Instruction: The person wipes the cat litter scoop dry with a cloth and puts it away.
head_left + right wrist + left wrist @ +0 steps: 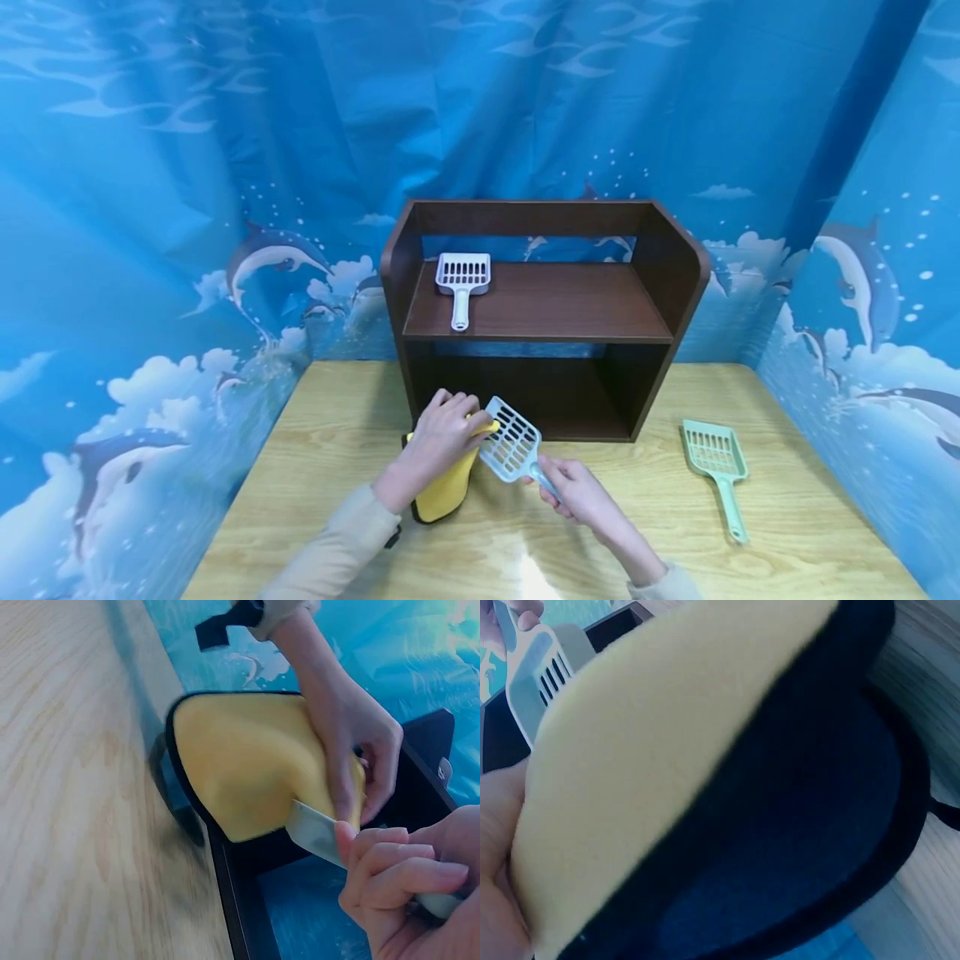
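Observation:
In the head view my left hand (447, 429) grips a yellow cloth (444, 492) with dark edging, bunched and hanging below the fingers. The left wrist view shows the cloth's (630, 750) yellow face and a dark face folded beside it. My right hand (577, 492) holds a pale blue-grey litter scoop (517, 471) by its handle, the slotted head pointing up and left toward the cloth. Seen from the right wrist, the scoop's (319, 834) head lies right beside the cloth; whether they touch I cannot tell. Part of the scoop's left edge is close to the left fingers.
A dark brown two-level shelf (540, 300) stands behind the hands. On its upper board lies a white litter scoop (461, 308). A green litter scoop (726, 487) lies on the wooden table (300, 467) at the right. Blue dolphin-print curtains (187, 208) surround the table.

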